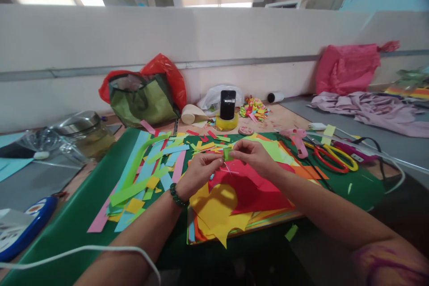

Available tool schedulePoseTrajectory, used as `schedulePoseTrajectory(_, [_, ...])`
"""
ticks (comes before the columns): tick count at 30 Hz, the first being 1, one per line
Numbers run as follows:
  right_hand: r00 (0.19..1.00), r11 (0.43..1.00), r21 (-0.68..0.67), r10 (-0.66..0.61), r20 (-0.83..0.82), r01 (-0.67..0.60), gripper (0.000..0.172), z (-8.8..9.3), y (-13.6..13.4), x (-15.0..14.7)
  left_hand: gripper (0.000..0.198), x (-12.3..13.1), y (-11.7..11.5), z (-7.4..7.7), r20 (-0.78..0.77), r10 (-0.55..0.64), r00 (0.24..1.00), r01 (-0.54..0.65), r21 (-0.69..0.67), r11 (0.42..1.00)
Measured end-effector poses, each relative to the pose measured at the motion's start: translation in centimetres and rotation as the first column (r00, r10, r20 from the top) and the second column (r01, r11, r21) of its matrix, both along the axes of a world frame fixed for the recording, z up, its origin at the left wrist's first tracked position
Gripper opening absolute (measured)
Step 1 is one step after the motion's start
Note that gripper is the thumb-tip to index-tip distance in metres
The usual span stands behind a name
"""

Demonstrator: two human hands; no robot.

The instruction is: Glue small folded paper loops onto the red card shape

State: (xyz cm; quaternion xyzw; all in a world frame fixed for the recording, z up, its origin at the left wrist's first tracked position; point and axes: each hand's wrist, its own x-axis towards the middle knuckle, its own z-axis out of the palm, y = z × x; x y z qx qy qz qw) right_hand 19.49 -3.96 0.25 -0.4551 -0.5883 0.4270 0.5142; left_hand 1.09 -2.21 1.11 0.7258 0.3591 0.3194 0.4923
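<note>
Both my hands meet over a stack of coloured paper. Between the fingertips of my left hand (209, 164) and my right hand (250, 154) is a small piece of green paper (228, 154), pinched from both sides. A thin white strand (229, 170) hangs just below it; what it is I cannot make out. Beneath my hands lie a red paper sheet (258, 190) and a cut yellow paper (214, 210) with a ragged edge. Green, blue and pink paper strips (134, 192) are scattered left of my left hand.
Right of the stack lie a pink glue gun (296, 140) and red- and yellow-handled scissors (335, 158). Behind stand a phone (228, 105) on a yellow tape roll (227, 122), a pile of paper bits (254, 109) and a green bag (142, 103). A glass jar (85, 132) is at left.
</note>
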Motion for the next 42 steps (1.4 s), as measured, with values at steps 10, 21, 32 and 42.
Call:
schedulePoseTrajectory(10, [0.993,0.999,-0.041,0.009,-0.122,-0.015,0.036,-0.5,0.3,-0.1,0.029,0.1,-0.1,0.2,-0.045,-0.060,0.997,0.064,0.109,0.992])
schedulePoseTrajectory(21, [0.998,0.999,0.042,0.028,-0.065,-0.025,0.034,-0.6,0.2,-0.1,0.019,0.1,-0.2,0.2,-0.039,-0.037,0.999,0.039,0.069,0.997])
schedulePoseTrajectory(32, [0.994,0.987,0.154,0.023,0.104,-0.039,0.024,-0.4,-1.2,-1.5,0.017,0.5,-0.1,-0.3,-0.023,-0.006,1.000,0.009,0.130,0.991])
schedulePoseTrajectory(42, [0.999,0.993,0.121,0.012,-0.034,-0.008,0.027,-0.6,-0.5,-0.5,0.030,-2.4,3.0,0.8,0.023,0.252,0.967,-0.253,0.099,0.962])
